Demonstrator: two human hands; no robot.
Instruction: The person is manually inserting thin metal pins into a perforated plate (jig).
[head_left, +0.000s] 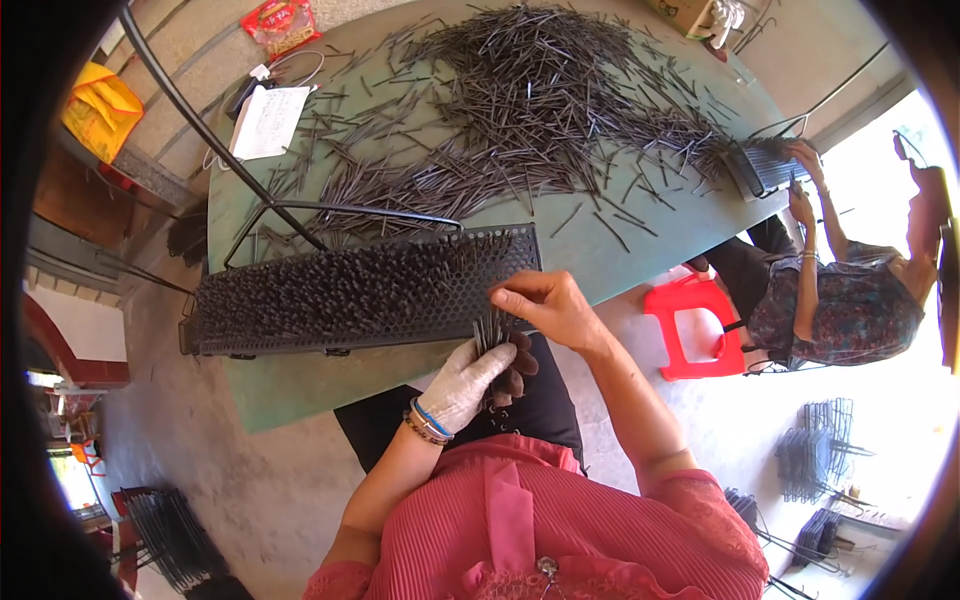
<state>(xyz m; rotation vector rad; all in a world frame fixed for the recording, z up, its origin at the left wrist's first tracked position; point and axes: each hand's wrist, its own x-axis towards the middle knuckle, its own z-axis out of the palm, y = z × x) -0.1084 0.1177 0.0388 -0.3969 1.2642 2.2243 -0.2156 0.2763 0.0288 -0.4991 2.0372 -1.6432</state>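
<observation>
My left hand [462, 382], in a pale glove with dark fingers, is closed around a bundle of thin dark rods [489, 330] in front of my body. Just above that bundle, my bare right hand [548, 305] has thumb and fingertips pinched together; whatever is between them is too small to make out. Both hands are at the right end of a long black perforated rack [518, 255]. Upright dark rods [330, 285] fill most of its holes, while bare holes show toward the right end. Behind the rack, a large heap of loose rods [540, 90] covers the green table.
A metal frame [180, 105] rises from the rack. Paper [270, 122] lies on the table [590, 255] at left. At right, a co-worker [835, 290] handles another rack [765, 165] beside a red stool [665, 310]. Dark racks [175, 535] stand on the floor.
</observation>
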